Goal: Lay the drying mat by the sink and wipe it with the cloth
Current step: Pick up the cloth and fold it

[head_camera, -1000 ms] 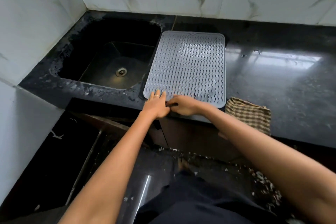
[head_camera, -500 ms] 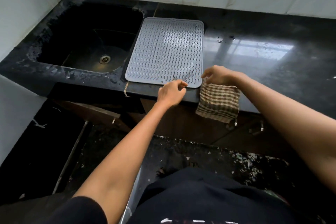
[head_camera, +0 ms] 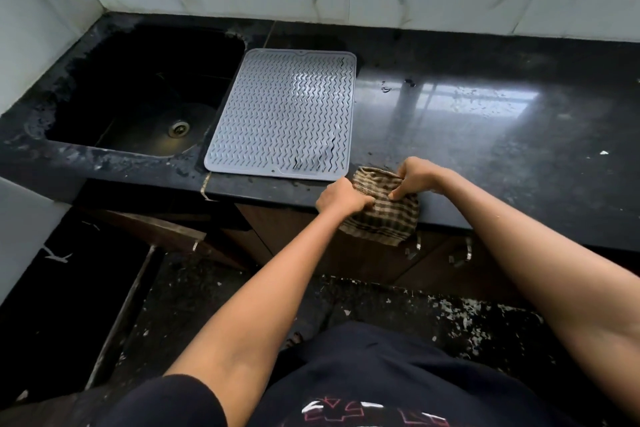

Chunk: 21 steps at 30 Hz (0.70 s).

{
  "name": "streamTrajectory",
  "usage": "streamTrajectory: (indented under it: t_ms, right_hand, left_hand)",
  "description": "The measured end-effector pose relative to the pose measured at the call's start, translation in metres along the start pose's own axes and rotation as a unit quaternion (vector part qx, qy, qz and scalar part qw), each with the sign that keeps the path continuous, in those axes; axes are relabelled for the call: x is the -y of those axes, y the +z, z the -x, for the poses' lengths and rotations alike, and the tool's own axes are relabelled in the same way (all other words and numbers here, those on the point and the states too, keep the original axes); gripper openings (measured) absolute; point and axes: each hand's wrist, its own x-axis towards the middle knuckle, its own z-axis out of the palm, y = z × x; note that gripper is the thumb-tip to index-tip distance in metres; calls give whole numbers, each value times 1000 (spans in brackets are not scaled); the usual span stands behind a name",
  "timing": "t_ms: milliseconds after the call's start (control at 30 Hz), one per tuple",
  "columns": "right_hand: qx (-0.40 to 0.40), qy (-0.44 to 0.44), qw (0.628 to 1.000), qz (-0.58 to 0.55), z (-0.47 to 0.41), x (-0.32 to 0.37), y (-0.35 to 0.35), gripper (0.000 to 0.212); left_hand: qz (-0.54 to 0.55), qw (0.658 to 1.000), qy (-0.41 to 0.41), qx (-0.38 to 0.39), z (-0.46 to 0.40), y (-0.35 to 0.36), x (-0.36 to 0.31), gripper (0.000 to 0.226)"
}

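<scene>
The dark bench (head_camera: 485, 156) spans the frame, with the sink (head_camera: 138, 97) sunk in at the upper left. Just right of the sink, at centre, the grey drying mat (head_camera: 284, 114) lies flat; it looks soft and rubbery, ridged, likely grippy. Below its lower right corner, at the bench edge, the checked cloth (head_camera: 384, 218) hangs partly over. The left hand (head_camera: 341, 199) and right hand (head_camera: 417, 177) both pinch it with curled fingers. It looks light and limp; bunching it should suit wiping.

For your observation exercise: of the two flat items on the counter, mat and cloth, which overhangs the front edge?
The checked cloth: its lower part hangs past the counter edge; the grey mat lies wholly on top.
</scene>
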Motion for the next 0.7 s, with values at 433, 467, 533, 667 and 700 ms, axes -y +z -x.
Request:
streamTrajectory:
  t_ms: [433, 467, 533, 667, 700]
  right_hand:
    - [215, -183, 754, -593, 15, 16, -61, 42]
    - [226, -182, 730, -618, 14, 20, -56, 47]
    - [231, -173, 764, -576, 13, 30, -44, 52]
    - [149, -145, 824, -527, 7, 49, -41, 75]
    - [142, -155, 820, -532, 8, 54, -42, 72]
  left_hand:
    - [448, 888, 46, 92, 14, -84, 16, 26]
    - [460, 884, 51, 67, 13, -89, 18, 28]
    - [439, 896, 52, 23, 10, -96, 20, 29]
    - [380, 925, 13, -9, 5, -101, 28, 51]
    - [380, 925, 7, -19, 4, -102, 32, 67]
